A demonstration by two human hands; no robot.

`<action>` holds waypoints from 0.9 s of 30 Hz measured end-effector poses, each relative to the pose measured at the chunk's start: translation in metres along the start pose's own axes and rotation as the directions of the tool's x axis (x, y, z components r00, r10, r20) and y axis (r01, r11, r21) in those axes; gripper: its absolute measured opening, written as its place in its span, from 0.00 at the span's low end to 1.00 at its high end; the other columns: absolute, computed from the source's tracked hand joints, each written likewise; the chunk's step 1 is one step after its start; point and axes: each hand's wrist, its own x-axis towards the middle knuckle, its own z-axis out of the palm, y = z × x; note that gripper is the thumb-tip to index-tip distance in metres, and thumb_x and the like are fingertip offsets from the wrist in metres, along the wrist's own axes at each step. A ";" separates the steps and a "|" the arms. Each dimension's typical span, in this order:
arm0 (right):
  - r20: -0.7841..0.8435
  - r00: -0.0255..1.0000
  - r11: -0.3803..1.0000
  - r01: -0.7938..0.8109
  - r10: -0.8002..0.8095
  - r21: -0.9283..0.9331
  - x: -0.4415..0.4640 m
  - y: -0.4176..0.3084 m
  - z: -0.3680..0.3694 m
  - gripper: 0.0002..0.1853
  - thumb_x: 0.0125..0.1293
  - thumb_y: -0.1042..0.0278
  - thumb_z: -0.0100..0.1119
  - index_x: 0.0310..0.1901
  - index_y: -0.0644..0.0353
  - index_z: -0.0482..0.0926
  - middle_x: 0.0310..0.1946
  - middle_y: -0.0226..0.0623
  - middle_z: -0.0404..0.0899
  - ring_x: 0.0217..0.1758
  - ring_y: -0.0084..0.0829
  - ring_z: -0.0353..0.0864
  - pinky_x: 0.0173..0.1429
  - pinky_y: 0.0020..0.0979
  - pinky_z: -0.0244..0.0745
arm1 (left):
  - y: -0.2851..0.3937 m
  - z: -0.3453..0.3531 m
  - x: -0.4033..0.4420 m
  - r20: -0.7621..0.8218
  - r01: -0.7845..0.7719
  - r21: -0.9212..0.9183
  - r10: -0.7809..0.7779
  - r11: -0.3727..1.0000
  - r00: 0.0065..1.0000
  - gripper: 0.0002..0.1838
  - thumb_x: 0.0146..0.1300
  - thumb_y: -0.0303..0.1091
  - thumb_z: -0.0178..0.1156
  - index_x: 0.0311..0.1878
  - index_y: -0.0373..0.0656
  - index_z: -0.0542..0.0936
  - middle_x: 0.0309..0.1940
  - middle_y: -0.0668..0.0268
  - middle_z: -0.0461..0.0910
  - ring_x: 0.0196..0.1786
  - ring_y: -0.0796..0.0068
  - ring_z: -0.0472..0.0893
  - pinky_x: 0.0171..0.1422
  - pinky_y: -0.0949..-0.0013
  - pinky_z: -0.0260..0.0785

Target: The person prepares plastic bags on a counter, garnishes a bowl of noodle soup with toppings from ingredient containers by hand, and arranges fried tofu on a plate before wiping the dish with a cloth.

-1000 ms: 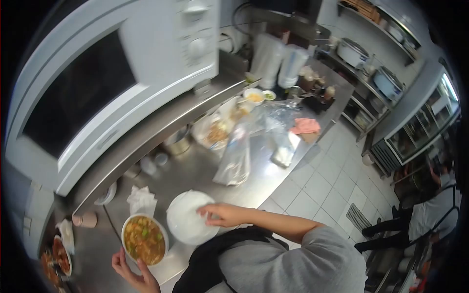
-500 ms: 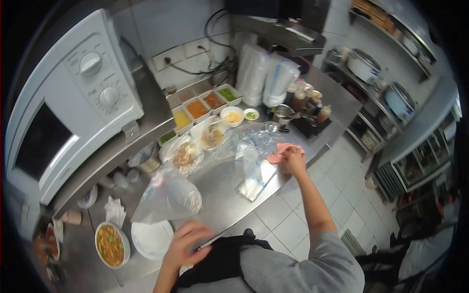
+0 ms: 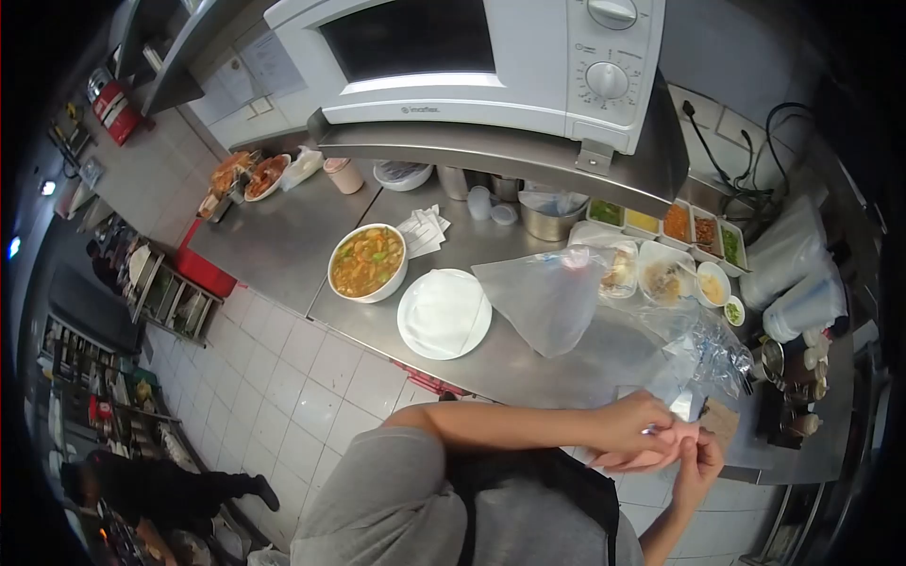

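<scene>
Both hands are at the front edge of the steel counter, at the lower right, with a pink cloth (image 3: 642, 461) bunched between them. My left hand (image 3: 630, 421) is closed on the cloth, and a small shiny spot shows by its fingers, too small to make out. The fingertips of my right hand (image 3: 696, 464) pinch the cloth's right end. Just beyond my right hand lies a flat brown piece (image 3: 720, 422). Crumpled clear plastic (image 3: 708, 354) is spread on the counter above the hands.
A bowl of stew (image 3: 368, 264) and a white plate (image 3: 444, 346) with white paper stand left. A clear plastic bag (image 3: 547, 302) lies beside the plate. Ingredient containers (image 3: 677, 224) line the back under the microwave shelf (image 3: 500, 141). Another person (image 3: 160, 486) is at the lower left.
The view has swung left. My left hand, apart near the plate before, has come across to the pink cloth. My right hand still holds the cloth, now off the counter between both hands.
</scene>
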 end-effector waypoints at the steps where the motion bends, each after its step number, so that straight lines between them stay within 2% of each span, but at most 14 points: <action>1: -0.016 0.998 0.992 -0.057 0.059 0.116 -0.001 0.005 0.009 0.11 0.59 0.65 0.63 0.35 0.64 0.76 0.34 0.30 0.77 0.36 0.22 0.74 0.41 0.22 0.68 | 0.004 -0.009 -0.013 -0.008 0.000 0.048 0.000 0.999 1.000 0.19 0.50 0.40 0.66 0.18 0.40 0.67 0.21 0.63 0.70 0.30 0.62 0.72 0.47 0.63 0.61; 3: 0.122 0.986 0.939 -0.148 0.116 0.309 -0.002 -0.001 0.052 0.15 0.56 0.64 0.66 0.40 0.63 0.76 0.37 0.32 0.78 0.40 0.25 0.77 0.46 0.24 0.71 | 0.019 -0.033 -0.046 -0.017 -0.002 0.144 0.005 0.990 1.000 0.17 0.50 0.41 0.65 0.20 0.40 0.70 0.23 0.64 0.72 0.33 0.60 0.73 0.46 0.63 0.62; 5: 0.517 0.855 0.952 -0.123 -0.042 0.282 -0.001 0.028 0.075 0.21 0.54 0.63 0.68 0.46 0.65 0.74 0.41 0.35 0.78 0.44 0.27 0.78 0.50 0.26 0.71 | 0.037 -0.056 -0.071 -0.137 0.069 0.132 -0.051 0.989 0.989 0.17 0.48 0.40 0.67 0.21 0.40 0.70 0.24 0.64 0.71 0.34 0.60 0.72 0.45 0.65 0.61; 7: 0.656 0.733 0.832 -0.469 0.179 0.296 -0.004 0.016 0.114 0.24 0.55 0.64 0.66 0.51 0.67 0.72 0.46 0.38 0.77 0.47 0.29 0.78 0.51 0.28 0.72 | 0.050 -0.081 -0.098 -0.261 0.134 0.104 -0.103 0.986 0.960 0.16 0.46 0.38 0.69 0.24 0.41 0.70 0.28 0.64 0.70 0.37 0.62 0.72 0.46 0.66 0.61; 11: 0.783 0.582 0.667 -0.675 0.220 0.315 0.009 -0.012 0.192 0.24 0.60 0.60 0.60 0.54 0.68 0.70 0.48 0.39 0.76 0.48 0.31 0.78 0.52 0.30 0.72 | 0.062 -0.142 -0.167 -0.467 0.216 0.058 -0.165 0.975 0.869 0.22 0.42 0.31 0.72 0.39 0.43 0.70 0.41 0.65 0.70 0.46 0.71 0.72 0.52 0.66 0.63; 13: 0.775 0.557 0.538 -0.769 0.297 0.346 0.009 -0.017 0.233 0.26 0.63 0.58 0.56 0.56 0.68 0.68 0.49 0.39 0.76 0.48 0.32 0.78 0.51 0.30 0.72 | 0.091 -0.186 -0.203 -0.589 0.398 -0.158 -0.410 0.904 0.697 0.22 0.47 0.27 0.69 0.44 0.44 0.69 0.46 0.66 0.68 0.51 0.75 0.72 0.56 0.68 0.65; 14: 0.784 0.542 0.598 -0.749 0.304 0.285 0.005 0.008 0.252 0.27 0.66 0.56 0.50 0.60 0.68 0.63 0.53 0.40 0.73 0.50 0.31 0.77 0.52 0.29 0.72 | 0.083 -0.212 -0.227 -0.694 0.297 -0.071 -0.261 0.952 0.671 0.19 0.50 0.25 0.66 0.44 0.43 0.70 0.45 0.67 0.70 0.52 0.74 0.72 0.57 0.68 0.65; 15: 0.763 0.461 0.490 -0.844 0.454 0.218 0.006 0.021 0.273 0.27 0.67 0.56 0.49 0.61 0.67 0.62 0.54 0.40 0.72 0.51 0.31 0.76 0.53 0.29 0.71 | 0.078 -0.237 -0.248 -0.774 0.200 0.026 -0.107 0.980 0.625 0.16 0.53 0.23 0.63 0.44 0.43 0.70 0.44 0.67 0.71 0.52 0.74 0.73 0.57 0.69 0.66; 16: 0.725 0.360 0.357 -0.919 0.588 0.167 0.005 0.031 0.294 0.27 0.68 0.57 0.48 0.62 0.66 0.61 0.56 0.40 0.70 0.53 0.31 0.75 0.54 0.28 0.70 | 0.079 -0.259 -0.271 -0.832 0.157 -0.047 -0.125 0.987 0.541 0.13 0.57 0.23 0.60 0.44 0.43 0.70 0.43 0.67 0.72 0.51 0.75 0.73 0.57 0.69 0.66; 18: 0.810 0.403 0.564 -0.818 0.426 0.111 0.013 0.014 0.338 0.27 0.70 0.54 0.42 0.63 0.64 0.60 0.57 0.41 0.68 0.58 0.30 0.70 0.60 0.28 0.66 | 0.080 -0.305 -0.310 -0.901 0.125 -0.086 -0.131 0.988 0.414 0.09 0.62 0.26 0.56 0.44 0.43 0.71 0.41 0.68 0.74 0.50 0.75 0.74 0.57 0.70 0.65; 21: 0.834 0.434 0.424 -0.863 0.342 0.275 0.014 0.013 0.410 0.27 0.70 0.51 0.40 0.63 0.63 0.60 0.57 0.42 0.68 0.60 0.31 0.69 0.63 0.29 0.64 | 0.059 -0.371 -0.368 -0.926 0.230 -0.063 -0.143 0.971 0.350 0.08 0.65 0.33 0.53 0.46 0.44 0.72 0.43 0.68 0.75 0.52 0.75 0.74 0.59 0.71 0.62; 22: 0.816 0.439 0.356 -0.882 0.377 0.309 0.012 0.020 0.428 0.28 0.71 0.50 0.39 0.63 0.63 0.60 0.57 0.41 0.68 0.60 0.32 0.69 0.63 0.30 0.64 | 0.051 -0.388 -0.384 -0.927 0.277 -0.072 -0.167 0.958 0.335 0.09 0.66 0.34 0.52 0.47 0.44 0.72 0.45 0.68 0.75 0.52 0.75 0.74 0.59 0.71 0.62; 25: 0.752 0.475 0.153 -0.875 0.457 0.459 0.005 0.037 0.471 0.27 0.71 0.49 0.36 0.62 0.62 0.61 0.57 0.40 0.68 0.59 0.32 0.69 0.64 0.31 0.63 | 0.016 -0.433 -0.416 -0.887 0.407 -0.225 -0.360 0.885 0.291 0.14 0.68 0.39 0.49 0.52 0.44 0.72 0.49 0.69 0.74 0.55 0.75 0.73 0.59 0.70 0.61; 27: 0.684 0.547 0.016 -0.786 0.483 0.618 -0.003 0.033 0.500 0.27 0.71 0.48 0.35 0.61 0.62 0.62 0.56 0.39 0.69 0.58 0.33 0.69 0.64 0.32 0.63 | -0.005 -0.458 -0.423 -0.776 0.408 -0.356 -0.509 0.841 0.372 0.19 0.70 0.43 0.45 0.57 0.44 0.69 0.57 0.67 0.71 0.60 0.73 0.69 0.62 0.66 0.58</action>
